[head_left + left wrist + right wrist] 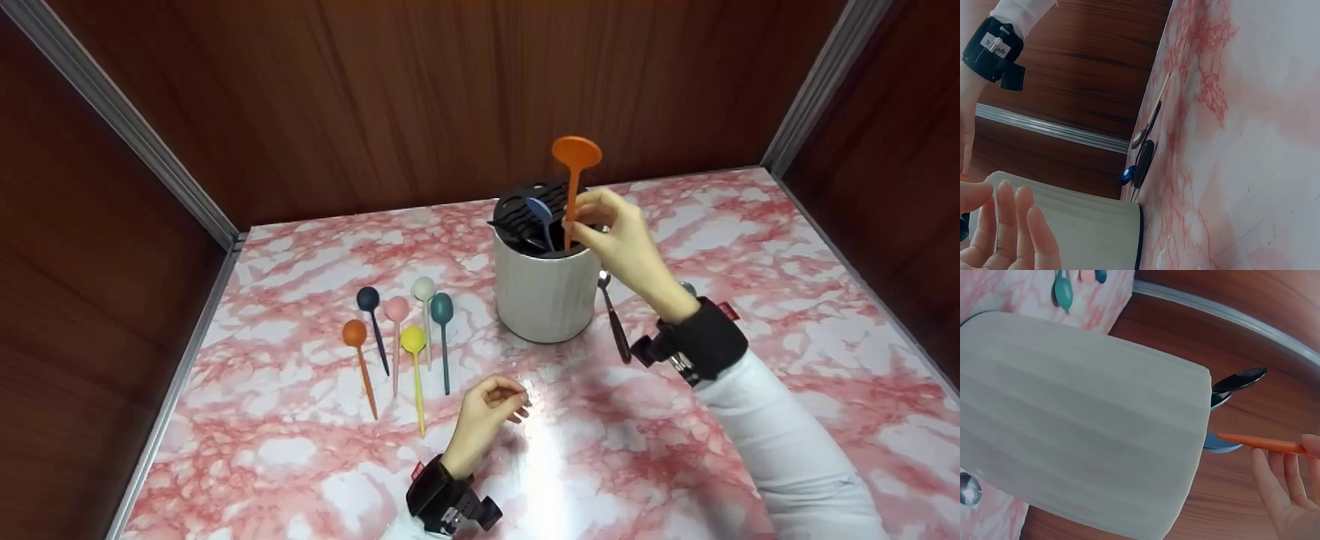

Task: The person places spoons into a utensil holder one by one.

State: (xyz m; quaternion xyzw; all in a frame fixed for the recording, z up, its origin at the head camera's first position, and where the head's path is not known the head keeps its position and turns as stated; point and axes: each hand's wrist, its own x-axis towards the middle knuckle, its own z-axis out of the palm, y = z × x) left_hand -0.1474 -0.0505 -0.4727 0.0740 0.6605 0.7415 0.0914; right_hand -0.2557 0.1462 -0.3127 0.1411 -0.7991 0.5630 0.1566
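In the head view my right hand (619, 236) pinches an orange spoon (577, 154) by its handle, with the round bowl upward. The handle's lower tip is just above the rim of a white utensil holder (546, 300), as the right wrist view shows. A black slotted top (514, 206) covers the holder's mouth. Inside stand a blue spoon (538, 208) and black utensils (1239, 380). My left hand (484, 412) hovers in front of the holder, fingers loosely bent, with nothing in it.
Left of the holder lie several spoons: orange (355, 333), navy (368, 298), pink (397, 309), pale grey (424, 289), teal (442, 307) and yellow (413, 339). A dark-handled metal utensil (616, 326) lies to the holder's right. Wooden panels (360, 97) enclose the marbled table (285, 450).
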